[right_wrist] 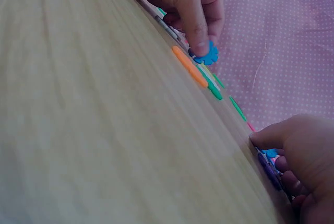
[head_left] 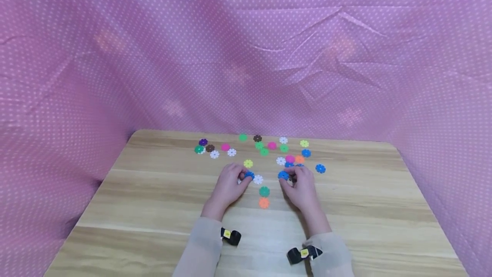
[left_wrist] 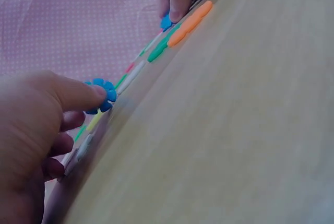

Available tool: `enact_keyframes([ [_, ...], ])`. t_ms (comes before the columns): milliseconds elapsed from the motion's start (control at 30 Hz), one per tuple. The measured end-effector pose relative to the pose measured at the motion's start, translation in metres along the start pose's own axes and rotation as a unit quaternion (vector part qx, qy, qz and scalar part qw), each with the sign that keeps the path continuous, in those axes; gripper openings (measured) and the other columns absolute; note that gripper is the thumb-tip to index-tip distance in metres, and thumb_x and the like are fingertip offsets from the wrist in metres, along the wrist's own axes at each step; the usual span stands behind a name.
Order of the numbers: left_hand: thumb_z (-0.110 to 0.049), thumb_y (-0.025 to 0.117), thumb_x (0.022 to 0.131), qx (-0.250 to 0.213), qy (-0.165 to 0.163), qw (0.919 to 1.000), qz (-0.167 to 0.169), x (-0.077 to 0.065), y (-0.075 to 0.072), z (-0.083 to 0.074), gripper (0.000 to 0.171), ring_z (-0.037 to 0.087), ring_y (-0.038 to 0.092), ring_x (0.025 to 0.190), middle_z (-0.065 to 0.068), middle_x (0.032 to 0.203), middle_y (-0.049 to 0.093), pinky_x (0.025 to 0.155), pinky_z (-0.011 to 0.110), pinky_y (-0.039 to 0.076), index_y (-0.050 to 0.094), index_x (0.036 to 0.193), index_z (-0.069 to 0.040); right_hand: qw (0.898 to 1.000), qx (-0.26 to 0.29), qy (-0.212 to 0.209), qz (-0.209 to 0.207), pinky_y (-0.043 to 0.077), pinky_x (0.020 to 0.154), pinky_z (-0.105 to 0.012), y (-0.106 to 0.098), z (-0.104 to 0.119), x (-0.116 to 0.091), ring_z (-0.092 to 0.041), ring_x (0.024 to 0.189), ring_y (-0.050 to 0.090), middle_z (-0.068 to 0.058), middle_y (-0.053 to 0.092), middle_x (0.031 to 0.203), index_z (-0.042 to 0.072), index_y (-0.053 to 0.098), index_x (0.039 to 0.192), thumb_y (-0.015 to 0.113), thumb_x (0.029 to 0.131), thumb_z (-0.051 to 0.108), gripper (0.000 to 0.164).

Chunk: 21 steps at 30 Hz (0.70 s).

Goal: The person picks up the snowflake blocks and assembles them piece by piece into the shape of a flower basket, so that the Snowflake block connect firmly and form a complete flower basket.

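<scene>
My left hand (head_left: 229, 184) pinches a blue notched plastic disc (left_wrist: 108, 94) between thumb and fingers; in the left wrist view the disc is tilted up on edge. Right of it, my right hand (head_left: 300, 185) has thumb and forefinger on another blue disc (head_left: 283, 175), close over the table. Between the hands lies a white disc (head_left: 258, 179), with a yellow disc (head_left: 248, 163) just beyond. Nearer to me, a green disc (head_left: 264, 191) and an orange disc (head_left: 264, 203) lie in line on the table. A purple disc (right_wrist: 268, 171) shows under the right hand's fingers.
Several flat discs in mixed colours lie scattered toward the back of the wooden table (head_left: 153, 208), among them a pink disc (head_left: 225, 147) and a yellow disc (head_left: 304, 143). One blue disc (head_left: 320, 169) lies right of the right hand. Pink dotted cloth (head_left: 246, 54) surrounds the table.
</scene>
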<state>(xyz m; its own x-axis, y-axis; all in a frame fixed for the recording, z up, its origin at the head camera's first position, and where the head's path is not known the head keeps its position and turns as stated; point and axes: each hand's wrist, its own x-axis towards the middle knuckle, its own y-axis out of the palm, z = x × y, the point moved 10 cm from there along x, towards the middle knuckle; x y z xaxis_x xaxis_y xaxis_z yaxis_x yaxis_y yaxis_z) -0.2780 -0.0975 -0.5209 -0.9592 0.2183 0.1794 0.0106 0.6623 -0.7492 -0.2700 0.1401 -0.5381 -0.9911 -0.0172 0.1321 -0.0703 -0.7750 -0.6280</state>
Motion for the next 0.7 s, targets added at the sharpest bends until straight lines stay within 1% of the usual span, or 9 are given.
enact_keyframes([
  [133, -0.018, 0.078, 0.102, -0.019, 0.001, 0.9998, -0.009, 0.0, -0.001, -0.002, 0.01, 0.02, 0.061, 0.101, -0.001, 0.102, 0.067, 0.092, 0.04, 0.057, 0.076, 0.108, -0.011, 0.999, 0.029, 0.019, -0.007, 0.056, 0.093, -0.042, -0.001, -0.004, 0.001, -0.027, 0.108, 0.062, -0.01, 0.068, 0.117, 0.006, 0.071, 0.125, 0.083, 0.098, 0.015, 0.031],
  [233, -0.017, 0.077, 0.103, -0.027, 0.003, 0.9995, -0.015, 0.0, -0.003, -0.003, 0.009, 0.019, 0.06, 0.099, -0.001, 0.102, 0.067, 0.089, 0.039, 0.058, 0.077, 0.108, -0.01, 0.999, 0.043, 0.031, -0.012, 0.057, 0.088, -0.04, -0.003, -0.006, 0.002, -0.023, 0.101, 0.065, -0.005, 0.072, 0.111, 0.008, 0.073, 0.123, 0.082, 0.099, 0.015, 0.027],
  [300, -0.017, 0.077, 0.103, -0.028, 0.002, 0.9995, -0.017, 0.0, -0.003, -0.003, 0.009, 0.018, 0.06, 0.098, 0.0, 0.103, 0.067, 0.089, 0.039, 0.058, 0.077, 0.109, -0.01, 0.998, 0.042, 0.033, -0.017, 0.058, 0.086, -0.039, -0.004, -0.006, 0.002, -0.022, 0.099, 0.066, -0.004, 0.073, 0.109, 0.009, 0.074, 0.123, 0.082, 0.099, 0.016, 0.026],
  [400, -0.019, 0.076, 0.104, -0.026, -0.004, 0.9996, -0.014, 0.001, -0.003, -0.002, 0.01, 0.018, 0.06, 0.099, -0.001, 0.104, 0.068, 0.09, 0.038, 0.058, 0.077, 0.11, -0.011, 0.999, 0.033, 0.026, -0.028, 0.059, 0.086, -0.039, -0.006, -0.005, 0.001, -0.022, 0.099, 0.066, -0.005, 0.072, 0.11, 0.009, 0.075, 0.123, 0.082, 0.099, 0.017, 0.026],
  [567, -0.021, 0.076, 0.105, -0.02, -0.009, 0.9997, -0.011, 0.002, -0.002, -0.001, 0.012, 0.02, 0.062, 0.103, 0.0, 0.107, 0.07, 0.093, 0.04, 0.058, 0.078, 0.111, -0.012, 0.999, 0.017, 0.007, -0.039, 0.061, 0.088, -0.042, -0.01, -0.002, -0.001, -0.026, 0.104, 0.066, -0.011, 0.067, 0.118, 0.008, 0.077, 0.124, 0.082, 0.1, 0.019, 0.027],
  [700, -0.021, 0.076, 0.105, -0.015, -0.009, 0.9998, -0.012, 0.002, -0.001, 0.0, 0.012, 0.021, 0.063, 0.104, 0.001, 0.108, 0.071, 0.095, 0.041, 0.058, 0.079, 0.112, -0.011, 0.999, 0.014, -0.001, -0.039, 0.06, 0.092, -0.046, -0.018, -0.007, -0.002, -0.03, 0.107, 0.066, -0.014, 0.064, 0.12, 0.007, 0.077, 0.126, 0.083, 0.098, 0.014, 0.029],
])
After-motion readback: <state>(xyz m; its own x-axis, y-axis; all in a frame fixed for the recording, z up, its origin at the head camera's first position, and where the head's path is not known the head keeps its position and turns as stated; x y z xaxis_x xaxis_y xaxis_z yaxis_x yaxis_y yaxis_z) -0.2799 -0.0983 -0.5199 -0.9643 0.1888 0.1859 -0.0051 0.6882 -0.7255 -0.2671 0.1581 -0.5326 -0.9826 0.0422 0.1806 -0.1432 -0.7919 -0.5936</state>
